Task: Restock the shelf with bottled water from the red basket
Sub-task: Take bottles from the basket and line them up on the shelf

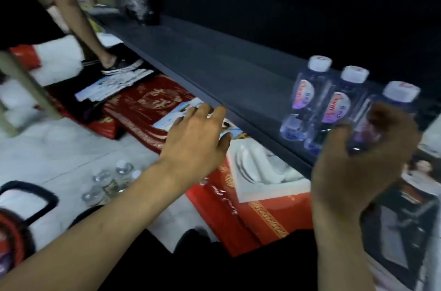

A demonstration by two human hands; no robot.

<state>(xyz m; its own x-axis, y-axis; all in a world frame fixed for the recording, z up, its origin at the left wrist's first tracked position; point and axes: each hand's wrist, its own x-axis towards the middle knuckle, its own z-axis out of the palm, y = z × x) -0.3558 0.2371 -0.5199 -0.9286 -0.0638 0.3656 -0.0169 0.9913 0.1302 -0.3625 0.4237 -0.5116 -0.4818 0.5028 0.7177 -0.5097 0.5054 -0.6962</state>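
Bottle axis: held bottle (400,92) stands upright, long axis running bottom to top of the frame, white cap uppermost; blur and fingers hide its label.
Row: middle bottle (335,109) and left bottle (303,97) stand upright just beside it, caps up, red-and-white labels facing the camera; the three form a line right of centre.
Shelf: dark shelf (214,68) runs diagonally from upper left to the right edge; the bottles stand near its front lip.
Bottle against hand: its lower body sits inside the right hand (358,159); cap and shoulder rise clear above the fingers. Its base is hidden, so I cannot tell whether it rests on the shelf.
Right hand: fingers and thumb curled round the held bottle from the front.
Left hand: left hand (193,140) at frame centre, palm down, fingers straight and slightly spread, holding nothing; fingertips reach the shelf's front lip, contact unclear.
Basket: red basket (12,238) in the lower left corner, partly cut off, black handle (31,195) visible.
Floor: loose bottles (109,181), clear and blurred, lie between the basket and the left forearm.
Under shelf: red boxes (274,216).
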